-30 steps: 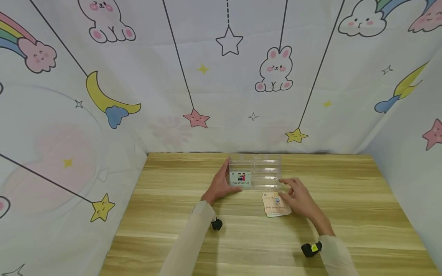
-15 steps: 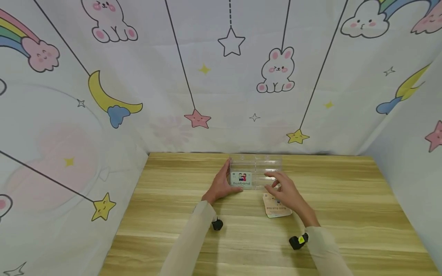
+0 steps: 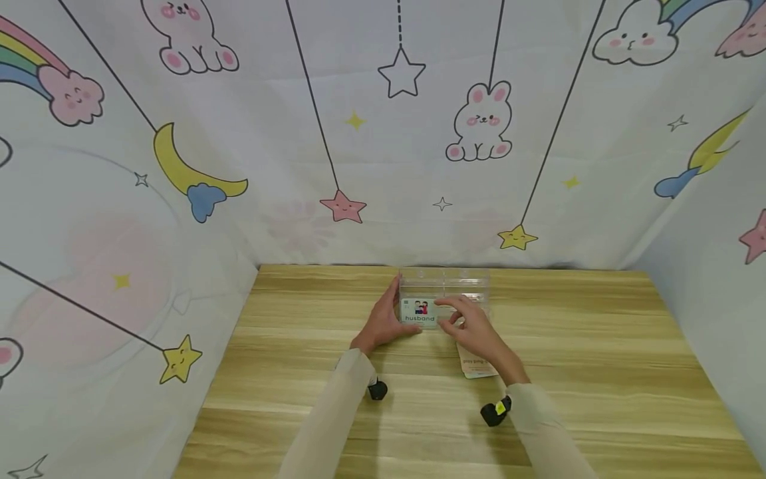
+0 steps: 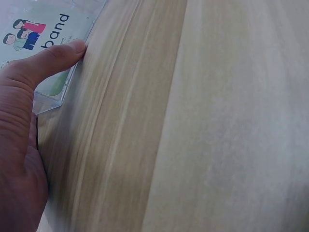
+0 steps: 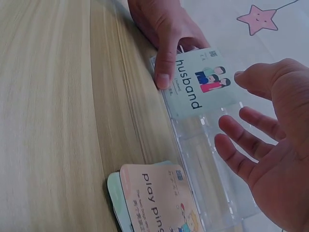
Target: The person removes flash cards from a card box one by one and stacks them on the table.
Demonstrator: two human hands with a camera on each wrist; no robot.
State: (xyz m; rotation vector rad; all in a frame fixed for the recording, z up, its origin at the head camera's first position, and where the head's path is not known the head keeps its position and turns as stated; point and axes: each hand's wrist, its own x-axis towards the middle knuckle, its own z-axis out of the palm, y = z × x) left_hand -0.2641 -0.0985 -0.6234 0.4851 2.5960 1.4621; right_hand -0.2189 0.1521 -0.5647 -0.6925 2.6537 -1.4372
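Note:
A clear plastic card holder (image 3: 473, 282) with several compartments stands near the table's back edge. Its lower left compartment holds a pale green "husband" card (image 3: 421, 311) with a family picture. My left hand (image 3: 383, 320) grips the holder's left end, thumb on the front bottom edge and fingers along the side. Just right of the card, my right hand (image 3: 475, 334) hovers with thumb and fingers apart, holding nothing. Whether a fingertip touches the card, I cannot tell. Partly beneath that hand lies a small stack of cards, an orange "play ping-pong" card (image 5: 152, 198) on top.
The wood-grain table (image 3: 287, 399) meets a white cloth backdrop (image 3: 383, 166) printed with stars, rabbits and moons behind the holder. Similar cloth hangs at both sides. A black wrist camera (image 3: 377, 390) sits on the left wrist, another black camera (image 3: 494, 413) on the right.
My right hand has moved left from the card stack, across the holder's right half, to beside the "husband" card. The left hand keeps its grip in the same place.

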